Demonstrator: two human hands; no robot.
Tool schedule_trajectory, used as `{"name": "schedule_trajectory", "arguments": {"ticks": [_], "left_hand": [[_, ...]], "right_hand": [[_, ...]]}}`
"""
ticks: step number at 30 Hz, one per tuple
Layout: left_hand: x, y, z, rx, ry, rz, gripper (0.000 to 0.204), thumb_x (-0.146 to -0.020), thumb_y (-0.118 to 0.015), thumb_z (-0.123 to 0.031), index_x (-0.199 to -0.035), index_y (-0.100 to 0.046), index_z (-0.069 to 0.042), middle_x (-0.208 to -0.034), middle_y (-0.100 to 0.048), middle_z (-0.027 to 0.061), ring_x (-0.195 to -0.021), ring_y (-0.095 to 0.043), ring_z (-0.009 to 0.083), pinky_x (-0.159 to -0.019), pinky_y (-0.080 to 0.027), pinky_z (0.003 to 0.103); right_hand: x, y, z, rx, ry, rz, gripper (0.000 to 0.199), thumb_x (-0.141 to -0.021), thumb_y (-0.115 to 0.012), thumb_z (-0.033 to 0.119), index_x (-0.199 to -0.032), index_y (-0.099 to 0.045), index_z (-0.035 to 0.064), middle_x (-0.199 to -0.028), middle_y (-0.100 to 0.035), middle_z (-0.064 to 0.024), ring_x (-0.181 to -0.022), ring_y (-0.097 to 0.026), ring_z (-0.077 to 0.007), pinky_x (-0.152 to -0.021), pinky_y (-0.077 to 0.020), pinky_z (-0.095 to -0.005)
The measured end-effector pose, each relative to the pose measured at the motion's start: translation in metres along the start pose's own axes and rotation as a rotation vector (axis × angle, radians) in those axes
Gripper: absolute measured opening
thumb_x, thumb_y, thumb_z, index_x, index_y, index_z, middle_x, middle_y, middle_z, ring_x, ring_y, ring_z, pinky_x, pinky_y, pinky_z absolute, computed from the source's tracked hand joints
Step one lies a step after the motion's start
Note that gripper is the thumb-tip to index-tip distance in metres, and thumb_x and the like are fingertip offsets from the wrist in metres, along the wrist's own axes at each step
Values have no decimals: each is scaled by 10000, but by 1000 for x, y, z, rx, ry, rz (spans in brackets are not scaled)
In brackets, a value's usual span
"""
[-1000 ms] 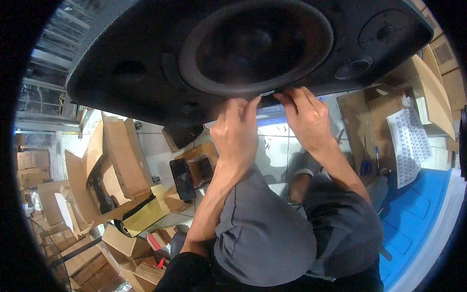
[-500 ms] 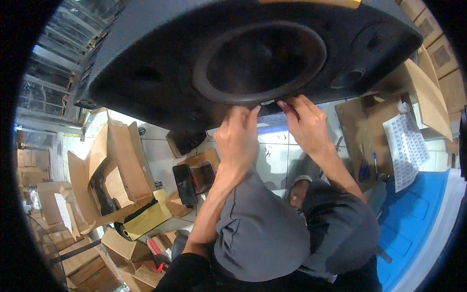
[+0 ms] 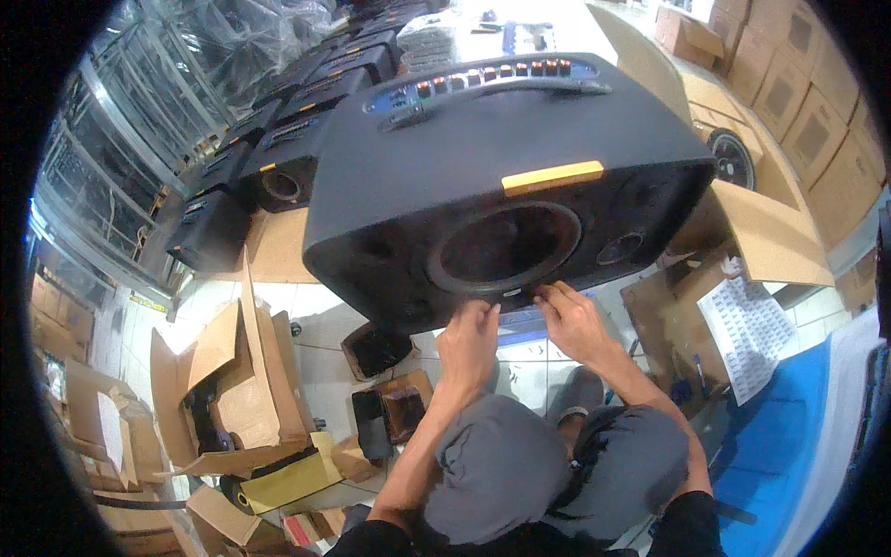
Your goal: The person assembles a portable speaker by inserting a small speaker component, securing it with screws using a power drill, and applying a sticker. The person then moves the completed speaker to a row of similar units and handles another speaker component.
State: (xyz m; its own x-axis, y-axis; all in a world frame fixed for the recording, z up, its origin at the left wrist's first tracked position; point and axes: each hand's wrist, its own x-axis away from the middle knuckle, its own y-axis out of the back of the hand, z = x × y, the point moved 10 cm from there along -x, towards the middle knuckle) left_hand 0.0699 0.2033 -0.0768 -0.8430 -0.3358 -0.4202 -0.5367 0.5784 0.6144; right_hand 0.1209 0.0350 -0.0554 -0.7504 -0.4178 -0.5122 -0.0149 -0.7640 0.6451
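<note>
A big black speaker cabinet [image 3: 436, 195] stands in front of me, with a round woofer [image 3: 510, 246] in its front. A black carry handle [image 3: 520, 88] and a row of knobs [image 3: 497, 72] run along its top, and a yellow strip [image 3: 552, 176] lies on the front upper edge. Below the woofer, at its rim, sits a small light-coloured piece [image 3: 512, 293]. My left hand [image 3: 469, 343] is just left of that piece, fingertips pinched together. On the other side my right hand [image 3: 573, 323] has thumb and fingers closed against the cabinet's lower front. What either pinch holds is hidden.
Rows of black speakers [image 3: 278, 176] stand at the back left. An opened cardboard box [image 3: 269, 390] is on the left, a phone [image 3: 371, 418] near my left forearm. To the right are a printed sheet [image 3: 747, 330], a blue tray-like surface [image 3: 775, 455] and a loose speaker driver [image 3: 730, 156].
My view has tilted up, so the cabinet's top, handle and the speakers behind now show. Both hands stay by the woofer's lower rim, with slightly shifted fingers.
</note>
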Motion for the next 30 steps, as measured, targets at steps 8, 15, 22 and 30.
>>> {"name": "schedule_trajectory", "arguments": {"ticks": [8,15,22,30], "left_hand": [[32,45,39,164,89,83,205,-882,-747,-202,-921,-713,-3,-835,-715,139,-696,-693,215,-612,-541,321],[128,23,79,874,608,610,561,-1007,-554,-447,-1227,-648,60,-1143,-691,112,-1022,-637,198,-929,-474,310],[144,40,66,1277,711,609,578,-1002,-554,-460,-1238,-640,61,-1159,-685,115,-1032,-636,205,-937,-470,313],[152,77,56,1425,737,563,597,-995,-555,-474,-1250,-630,61,-1176,-677,119,-1044,-634,213,-947,-466,317]], "right_hand": [[-2,98,57,19,-74,199,308,-898,-676,107,-1174,-665,-28,-1003,-728,-194,-829,-723,-291,-743,-570,-350],[17,154,156,-59,-91,298,319,-881,-693,83,-1178,-667,-31,-914,-736,-147,-749,-716,-205,-656,-560,-308],[61,109,154,328,-47,642,360,-917,-650,356,-1048,-702,25,-884,-704,-217,-783,-677,-419,-731,-539,-499],[74,114,147,402,-141,644,405,-878,-680,407,-1005,-738,26,-836,-721,-187,-781,-695,-385,-757,-546,-479]]}}
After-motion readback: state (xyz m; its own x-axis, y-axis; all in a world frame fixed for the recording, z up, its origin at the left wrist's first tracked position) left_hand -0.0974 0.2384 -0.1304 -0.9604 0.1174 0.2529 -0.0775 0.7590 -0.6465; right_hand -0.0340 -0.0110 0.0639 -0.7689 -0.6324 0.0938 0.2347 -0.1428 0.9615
